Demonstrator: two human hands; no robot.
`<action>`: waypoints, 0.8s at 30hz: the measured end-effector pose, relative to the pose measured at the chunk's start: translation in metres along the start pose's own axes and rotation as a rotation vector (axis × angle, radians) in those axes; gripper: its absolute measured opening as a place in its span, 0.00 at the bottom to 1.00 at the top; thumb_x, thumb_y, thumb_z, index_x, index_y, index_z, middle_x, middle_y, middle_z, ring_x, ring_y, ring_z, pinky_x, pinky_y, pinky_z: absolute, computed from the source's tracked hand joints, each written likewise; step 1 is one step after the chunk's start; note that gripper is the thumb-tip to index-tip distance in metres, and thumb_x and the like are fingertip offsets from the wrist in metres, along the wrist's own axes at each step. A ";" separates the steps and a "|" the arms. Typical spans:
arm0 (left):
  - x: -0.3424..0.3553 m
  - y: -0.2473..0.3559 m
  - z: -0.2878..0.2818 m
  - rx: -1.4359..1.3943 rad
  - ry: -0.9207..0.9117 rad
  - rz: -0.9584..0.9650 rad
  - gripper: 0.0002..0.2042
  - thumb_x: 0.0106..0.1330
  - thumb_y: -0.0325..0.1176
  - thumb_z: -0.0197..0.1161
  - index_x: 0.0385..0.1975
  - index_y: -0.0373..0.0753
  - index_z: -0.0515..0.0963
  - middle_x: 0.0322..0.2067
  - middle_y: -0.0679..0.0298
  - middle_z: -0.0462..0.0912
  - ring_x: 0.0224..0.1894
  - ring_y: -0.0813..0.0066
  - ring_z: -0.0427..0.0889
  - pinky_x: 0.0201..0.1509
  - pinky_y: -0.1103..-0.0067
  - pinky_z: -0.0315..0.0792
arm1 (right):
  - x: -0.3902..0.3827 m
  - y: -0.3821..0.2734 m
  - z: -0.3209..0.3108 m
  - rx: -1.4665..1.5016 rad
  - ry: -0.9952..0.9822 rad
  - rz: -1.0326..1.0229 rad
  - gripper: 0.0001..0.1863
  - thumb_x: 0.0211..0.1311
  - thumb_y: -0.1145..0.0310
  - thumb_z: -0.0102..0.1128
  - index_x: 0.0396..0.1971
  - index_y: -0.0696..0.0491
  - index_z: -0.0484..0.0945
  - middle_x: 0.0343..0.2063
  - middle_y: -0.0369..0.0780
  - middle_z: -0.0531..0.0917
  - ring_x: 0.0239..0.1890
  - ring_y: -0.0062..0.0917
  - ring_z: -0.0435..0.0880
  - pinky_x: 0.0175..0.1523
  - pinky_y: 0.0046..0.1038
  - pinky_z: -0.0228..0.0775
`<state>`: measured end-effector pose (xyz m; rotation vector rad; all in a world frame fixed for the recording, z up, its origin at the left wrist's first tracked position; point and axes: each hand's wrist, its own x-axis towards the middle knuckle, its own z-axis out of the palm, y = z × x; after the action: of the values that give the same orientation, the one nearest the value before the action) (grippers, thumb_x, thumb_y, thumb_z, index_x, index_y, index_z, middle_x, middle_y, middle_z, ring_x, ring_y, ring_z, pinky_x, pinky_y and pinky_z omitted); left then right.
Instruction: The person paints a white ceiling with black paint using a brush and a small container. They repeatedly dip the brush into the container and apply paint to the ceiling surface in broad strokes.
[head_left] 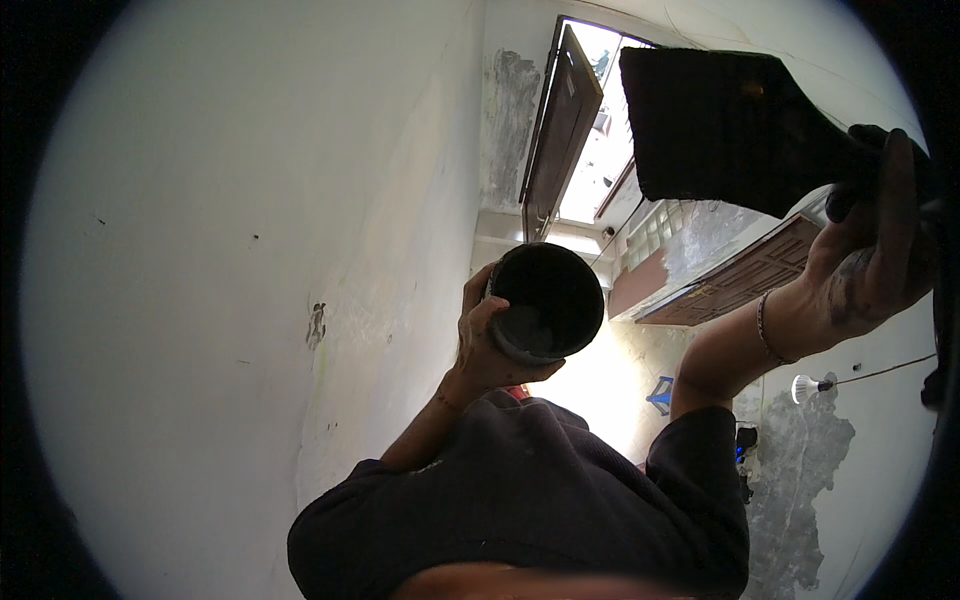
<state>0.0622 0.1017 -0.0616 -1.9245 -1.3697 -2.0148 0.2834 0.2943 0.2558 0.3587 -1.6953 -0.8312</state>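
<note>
My left hand (482, 335) is wrapped round the side of a dark round tub (548, 302). The tub's open mouth faces me, and its inside is too dark to tell what it holds. Raised at the upper right, my right hand (880, 235) grips the handle of a wide flat paintbrush (715, 125). The brush is almost a black silhouette, its broad end pointing left. Dark smudges mark the back of the right hand, and a thin bracelet (763, 325) circles that wrist. The two hands are well apart.
A pale wall (230, 300) with chips and patches fills the left side. Behind the brush are an open dark door (568, 125) and a brown panelled door (740, 270). A light bulb (803, 388) on a wire is at the right, near a grey bare patch (805, 470).
</note>
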 end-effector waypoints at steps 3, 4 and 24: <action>-0.001 -0.001 0.000 -0.002 -0.012 -0.008 0.55 0.39 0.46 0.89 0.67 0.57 0.55 0.66 0.45 0.62 0.69 0.44 0.65 0.70 0.52 0.67 | -0.008 0.002 -0.006 -0.006 -0.023 0.023 0.13 0.73 0.78 0.53 0.52 0.63 0.82 0.49 0.51 0.86 0.52 0.34 0.88 0.53 0.31 0.85; -0.002 -0.002 -0.001 -0.002 -0.010 -0.014 0.55 0.39 0.47 0.89 0.66 0.57 0.55 0.66 0.45 0.62 0.69 0.45 0.65 0.70 0.52 0.67 | -0.009 0.000 -0.007 -0.012 -0.031 0.028 0.13 0.73 0.78 0.53 0.52 0.63 0.82 0.48 0.51 0.86 0.51 0.34 0.88 0.53 0.31 0.85; 0.004 -0.004 0.001 0.052 0.022 -0.008 0.52 0.39 0.48 0.87 0.64 0.56 0.56 0.65 0.40 0.64 0.67 0.39 0.69 0.67 0.53 0.73 | -0.005 -0.010 -0.005 -0.070 -0.055 0.088 0.14 0.75 0.72 0.54 0.54 0.58 0.82 0.41 0.47 0.88 0.40 0.29 0.89 0.40 0.24 0.84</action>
<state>0.0596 0.1067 -0.0607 -1.8735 -1.4124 -1.9768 0.2876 0.2890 0.2456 0.2143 -1.7153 -0.8398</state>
